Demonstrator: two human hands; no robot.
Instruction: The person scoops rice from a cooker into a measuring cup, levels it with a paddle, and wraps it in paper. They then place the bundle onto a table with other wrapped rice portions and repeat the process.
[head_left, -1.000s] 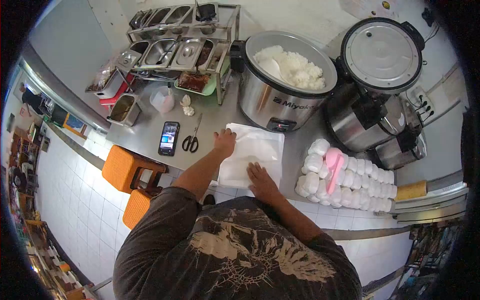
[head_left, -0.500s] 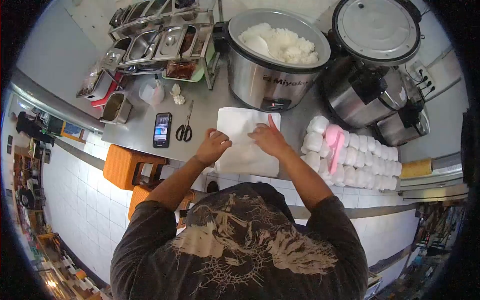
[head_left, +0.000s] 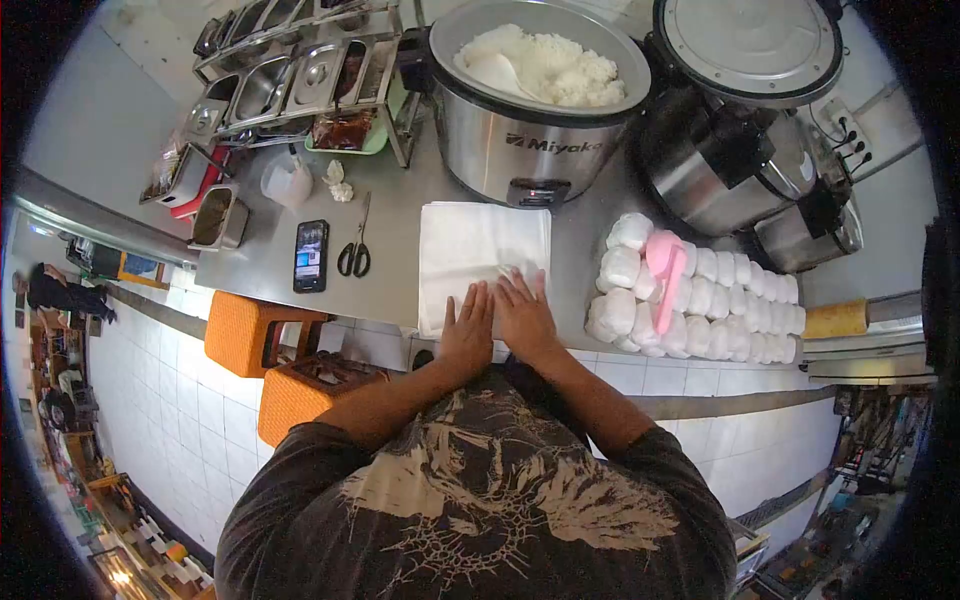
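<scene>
A stack of white paper sheets (head_left: pixel 480 240) lies on the steel counter right in front of me. My left hand (head_left: pixel 468 328) rests flat near the front edge of the sheets, its fingers stretched out. Beside it, my right hand (head_left: pixel 524 315) lies flat on the same paper with fingers spread. The two hands are close together, thumbs side by side. Behind the paper stands a large rice cooker (head_left: pixel 520 150), its lid off and full of white rice (head_left: pixel 580 70) with a pale scoop in it.
To the right, several white wrapped bundles (head_left: pixel 715 300) carry a pink scoop (head_left: pixel 664 280). Left of the paper are scissors (head_left: pixel 354 250) and a phone (head_left: pixel 310 257). Steel food pans (head_left: pixel 262 90) sit on a rack at back left. Orange stools (head_left: pixel 245 335) stand below the counter.
Both hands have moved toward me and together, from the middle of the paper to its front edge. The left fingers, curled before, are now straight. The camera view has shifted slightly.
</scene>
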